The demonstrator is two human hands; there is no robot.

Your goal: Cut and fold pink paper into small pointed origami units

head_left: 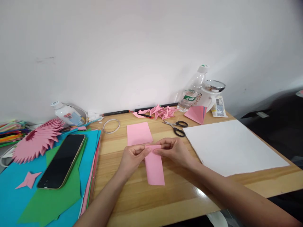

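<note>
- My left hand [132, 157] and right hand [174, 151] pinch a folded pink paper strip [155, 167].
- Black-handled metal scissors [175, 125]: one o'clock.
- Clear plastic bottle [197, 82] beyond; green label [189, 98] unclear.

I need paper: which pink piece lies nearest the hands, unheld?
The pink square beyond the left hand; the narrow strip is held, other pink pieces lie farther away.

Paper square [139, 133] placed behind folded paper [155, 168]; scissors [175, 125] laid right of square; sheet [236, 148] set farther right; phone [62, 162] laid on paper stack [10, 205], left; bottle [190, 94] stood behind scissors.
</note>
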